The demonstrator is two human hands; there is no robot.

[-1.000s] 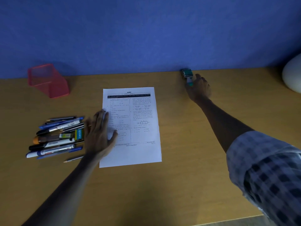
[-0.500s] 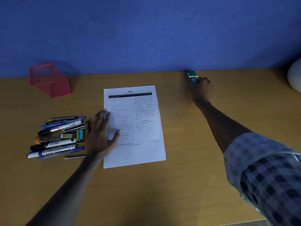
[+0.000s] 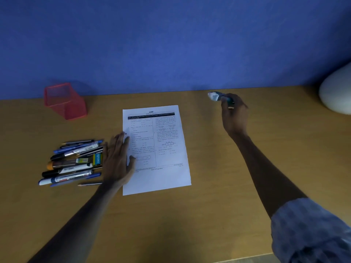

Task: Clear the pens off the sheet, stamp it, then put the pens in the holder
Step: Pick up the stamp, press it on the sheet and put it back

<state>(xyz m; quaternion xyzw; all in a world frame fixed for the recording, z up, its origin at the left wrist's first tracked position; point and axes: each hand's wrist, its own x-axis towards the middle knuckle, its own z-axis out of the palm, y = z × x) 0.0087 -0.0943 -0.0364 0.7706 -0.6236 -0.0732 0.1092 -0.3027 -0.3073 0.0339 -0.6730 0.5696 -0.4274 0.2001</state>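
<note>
A printed white sheet (image 3: 163, 149) lies flat in the middle of the wooden desk (image 3: 209, 186). My left hand (image 3: 117, 160) rests flat, fingers spread, on the sheet's left edge. Just left of that hand lies a pile of several pens and markers (image 3: 74, 162). My right hand (image 3: 234, 114) is off the desk to the right of the sheet, closed around a teal and white stamp (image 3: 218, 96) that sticks out to the left, blurred. A red mesh pen holder (image 3: 64, 101) stands at the back left by the wall.
A blue wall (image 3: 171, 44) runs along the back edge of the desk. A white rounded object (image 3: 336, 92) sits at the far right. The desk's front edge shows at the bottom right.
My right hand closed on the stamp at the back of the desk and has lifted it, tilting it toward the sheet. My left hand stays on the sheet's edge.
</note>
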